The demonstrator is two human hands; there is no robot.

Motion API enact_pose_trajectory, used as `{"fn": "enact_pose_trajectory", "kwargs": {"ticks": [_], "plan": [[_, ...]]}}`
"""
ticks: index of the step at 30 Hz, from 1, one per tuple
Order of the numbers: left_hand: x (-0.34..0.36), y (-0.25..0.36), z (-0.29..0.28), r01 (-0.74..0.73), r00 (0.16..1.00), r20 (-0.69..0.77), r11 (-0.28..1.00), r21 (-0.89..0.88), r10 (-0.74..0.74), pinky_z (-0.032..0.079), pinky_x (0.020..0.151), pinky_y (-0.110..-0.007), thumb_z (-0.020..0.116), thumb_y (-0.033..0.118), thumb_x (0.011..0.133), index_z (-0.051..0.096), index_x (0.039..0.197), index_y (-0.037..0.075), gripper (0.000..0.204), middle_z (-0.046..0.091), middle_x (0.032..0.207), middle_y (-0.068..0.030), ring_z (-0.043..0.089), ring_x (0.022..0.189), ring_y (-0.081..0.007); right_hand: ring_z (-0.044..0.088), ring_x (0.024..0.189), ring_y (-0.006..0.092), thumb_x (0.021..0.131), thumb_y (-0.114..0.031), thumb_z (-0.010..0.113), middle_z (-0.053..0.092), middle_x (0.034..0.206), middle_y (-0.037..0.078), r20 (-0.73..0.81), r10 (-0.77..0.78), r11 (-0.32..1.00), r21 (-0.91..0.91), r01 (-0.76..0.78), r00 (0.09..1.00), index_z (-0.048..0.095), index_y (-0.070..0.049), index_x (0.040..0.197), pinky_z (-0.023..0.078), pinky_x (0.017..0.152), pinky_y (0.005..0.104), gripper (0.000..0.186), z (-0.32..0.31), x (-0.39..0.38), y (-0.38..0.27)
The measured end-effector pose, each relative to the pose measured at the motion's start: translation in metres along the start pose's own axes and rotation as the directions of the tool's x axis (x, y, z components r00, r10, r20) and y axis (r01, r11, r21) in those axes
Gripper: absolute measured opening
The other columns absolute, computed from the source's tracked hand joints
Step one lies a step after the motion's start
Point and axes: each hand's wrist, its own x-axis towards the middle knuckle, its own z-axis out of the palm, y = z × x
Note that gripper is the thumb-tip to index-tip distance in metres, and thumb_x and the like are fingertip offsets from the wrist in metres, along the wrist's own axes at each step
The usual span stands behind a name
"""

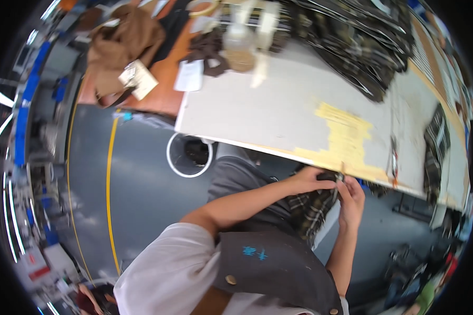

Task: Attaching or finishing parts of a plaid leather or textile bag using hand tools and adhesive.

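Note:
At the near edge of the pale worktable, both my hands are closed on a dark plaid piece of cloth. My left hand pinches the bunched upper end from the left. From the other side, my right hand grips the same end with thumb and fingers close together. The rest of the cloth hangs down over my lap, below the tabletop. A narrow light strip shows between the two hands; its kind is too small to tell. Yellow tape covers part of the board just beyond them.
A large stack of plaid cloth pieces lies at the far right. Another plaid piece rests farther right, near a slim red-and-metal tool. Brown cloth with a tag lies far left. A white-rimmed bin stands below the table.

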Motion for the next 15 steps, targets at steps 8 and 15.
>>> {"fn": "enact_pose_trajectory", "kwargs": {"ticks": [8,15], "plan": [[0.001,-0.002,0.006,0.109,0.994,0.029,0.923,-0.370,-0.105,0.039,0.088,-0.023,0.060,0.008,0.083,0.051,0.120,0.002,0.038,0.057,0.110,-0.0024,0.050,0.100,-0.0077,0.041,0.056,0.0008,0.080,-0.009,0.063,0.052,0.067,-0.006,0.081,0.002,0.996,-0.087,0.005,0.997,0.057,-0.008,0.078,0.028,0.049,0.0161,0.007,0.009,0.001,-0.016],[0.005,-0.004,0.007,0.105,0.995,0.044,0.900,-0.423,-0.095,0.040,0.085,-0.022,0.059,0.009,0.084,0.050,0.121,0.003,0.039,0.056,0.111,-0.0009,0.050,0.099,-0.0062,0.041,0.061,0.0008,0.079,-0.007,0.064,0.050,0.069,-0.007,0.059,0.007,0.993,-0.120,0.001,0.998,0.053,-0.008,0.077,0.030,0.055,0.0157,0.012,0.006,0.006,-0.018]]}}
